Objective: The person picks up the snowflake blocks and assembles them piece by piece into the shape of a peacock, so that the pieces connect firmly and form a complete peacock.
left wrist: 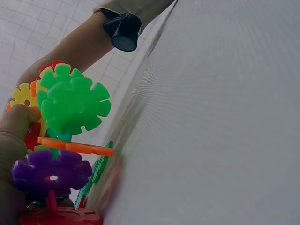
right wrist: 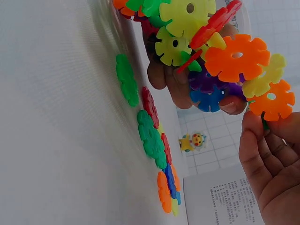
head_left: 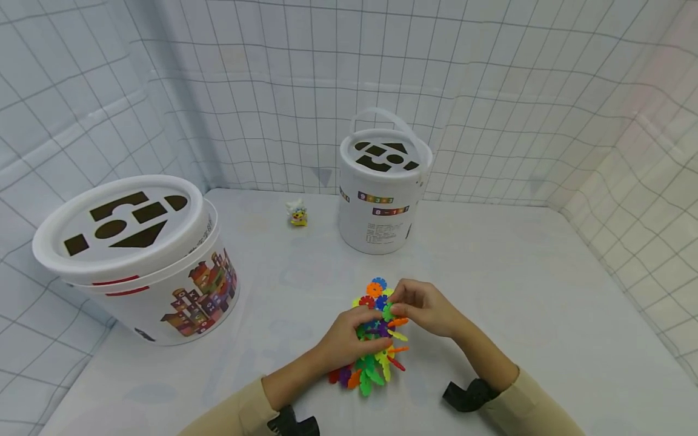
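Note:
My left hand (head_left: 354,339) grips a cluster of joined plastic snowflake discs (head_left: 368,366) in green, yellow, orange, red, purple and blue. In the left wrist view, green discs (left wrist: 77,105) and a purple disc (left wrist: 51,172) stick out past the left thumb. My right hand (head_left: 428,307) pinches a green snowflake disc (head_left: 388,312) at the far right side of the cluster. Seen from the right wrist, that disc is mostly hidden behind an orange disc (right wrist: 272,99), with the right fingertips (right wrist: 253,123) just below. Whether the green disc is slotted in, I cannot tell.
Loose discs (right wrist: 151,136) lie flat on the white table beyond the cluster. A large lidded bucket (head_left: 163,303) stands at the left, and a smaller handled bucket (head_left: 376,212) at the back. A small toy figure (head_left: 297,213) is near the back edge. White gridded curtains (head_left: 272,91) surround the table.

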`<control>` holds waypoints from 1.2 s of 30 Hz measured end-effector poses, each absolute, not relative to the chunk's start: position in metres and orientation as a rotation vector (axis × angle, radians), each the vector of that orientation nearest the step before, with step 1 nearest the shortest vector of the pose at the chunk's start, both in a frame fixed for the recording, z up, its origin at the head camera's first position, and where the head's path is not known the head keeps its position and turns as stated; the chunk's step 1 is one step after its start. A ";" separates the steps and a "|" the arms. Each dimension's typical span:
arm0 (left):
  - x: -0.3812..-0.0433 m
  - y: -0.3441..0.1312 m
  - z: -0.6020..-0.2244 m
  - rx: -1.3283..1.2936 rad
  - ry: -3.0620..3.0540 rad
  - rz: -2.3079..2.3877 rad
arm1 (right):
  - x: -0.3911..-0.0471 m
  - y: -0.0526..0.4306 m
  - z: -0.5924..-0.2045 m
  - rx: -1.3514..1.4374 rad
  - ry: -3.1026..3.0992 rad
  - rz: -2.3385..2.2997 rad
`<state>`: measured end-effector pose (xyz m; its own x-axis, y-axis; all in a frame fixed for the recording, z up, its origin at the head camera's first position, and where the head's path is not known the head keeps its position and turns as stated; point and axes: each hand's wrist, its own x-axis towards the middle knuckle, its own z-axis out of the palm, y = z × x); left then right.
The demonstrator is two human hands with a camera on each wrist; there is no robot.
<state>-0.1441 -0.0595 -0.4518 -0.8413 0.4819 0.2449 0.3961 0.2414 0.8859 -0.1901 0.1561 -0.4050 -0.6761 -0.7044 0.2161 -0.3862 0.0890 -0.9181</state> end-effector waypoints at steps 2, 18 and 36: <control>-0.144 -0.060 -0.452 0.870 2.433 1.671 | -0.191 0.156 -0.408 -1.099 2.065 -1.633; -0.148 -0.063 -0.447 0.615 2.187 1.727 | -0.196 0.157 -0.410 -0.918 2.131 -1.698; -0.160 -0.077 -0.452 0.458 1.403 2.014 | -0.208 0.169 -0.417 -0.660 2.033 -1.779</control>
<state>-0.1598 -0.0770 -0.4516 -0.7389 0.6701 -0.0711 -0.2990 -0.2315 0.9258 -0.2077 0.1689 -0.4167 -0.8267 -0.5615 0.0362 -0.1103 0.0987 -0.9890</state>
